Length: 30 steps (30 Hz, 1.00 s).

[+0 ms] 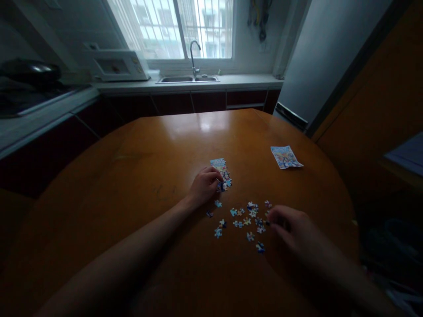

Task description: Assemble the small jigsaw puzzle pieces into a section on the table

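Observation:
A partly joined jigsaw puzzle [222, 165], pale blue at its far end with busy colours below, lies on the wooden table. My left hand [205, 185] rests at its left edge, with bent fingers laid over part of it and hiding that part. Nearer to me, several loose jigsaw pieces [246, 221] are scattered, most of them to the right. At their right side is my right hand [292, 226], palm down, its thumb and forefinger curved with a gap between them. Its fingertips are close beside a dark jigsaw piece [266, 223]; no piece shows in its grasp.
A creased printed picture sheet [286, 157] lies on the right of the round-edged table [158, 149]. Beyond are a counter with a sink [176, 80], a faucet [193, 59] and a white microwave [115, 65]. A refrigerator [317, 57] stands at the right, a stove with a pan [31, 70] at the left.

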Each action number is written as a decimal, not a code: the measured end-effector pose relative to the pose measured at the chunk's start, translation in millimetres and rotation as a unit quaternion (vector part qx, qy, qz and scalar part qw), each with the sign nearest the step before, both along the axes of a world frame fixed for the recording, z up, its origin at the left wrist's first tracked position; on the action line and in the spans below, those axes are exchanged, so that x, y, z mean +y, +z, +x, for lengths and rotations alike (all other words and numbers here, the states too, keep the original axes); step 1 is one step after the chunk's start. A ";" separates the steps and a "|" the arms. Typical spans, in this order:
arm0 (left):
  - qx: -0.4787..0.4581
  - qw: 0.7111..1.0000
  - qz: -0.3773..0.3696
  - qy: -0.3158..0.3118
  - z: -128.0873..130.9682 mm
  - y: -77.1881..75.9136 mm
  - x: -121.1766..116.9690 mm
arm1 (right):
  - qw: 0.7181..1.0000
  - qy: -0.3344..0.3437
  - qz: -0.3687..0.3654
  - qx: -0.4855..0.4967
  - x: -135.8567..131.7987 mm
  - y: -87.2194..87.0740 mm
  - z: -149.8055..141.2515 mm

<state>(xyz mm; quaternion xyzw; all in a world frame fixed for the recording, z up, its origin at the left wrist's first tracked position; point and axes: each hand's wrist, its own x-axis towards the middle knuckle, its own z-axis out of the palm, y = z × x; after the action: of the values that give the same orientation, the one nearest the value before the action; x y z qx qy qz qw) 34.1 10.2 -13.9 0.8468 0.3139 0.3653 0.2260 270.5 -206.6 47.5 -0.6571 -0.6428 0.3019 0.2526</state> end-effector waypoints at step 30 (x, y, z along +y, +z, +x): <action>0.003 0.997 0.078 -0.011 0.4 14.8 -17.9 | 0.962 0.126 0.085 0.228 166.4 -39.9 -18.0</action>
<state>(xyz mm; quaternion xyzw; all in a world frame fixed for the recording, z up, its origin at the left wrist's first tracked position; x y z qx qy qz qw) 34.5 -7.7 0.9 0.8662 0.2757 0.3839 0.1625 252.5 -40.2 7.6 -0.4608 -0.6691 0.4170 0.4075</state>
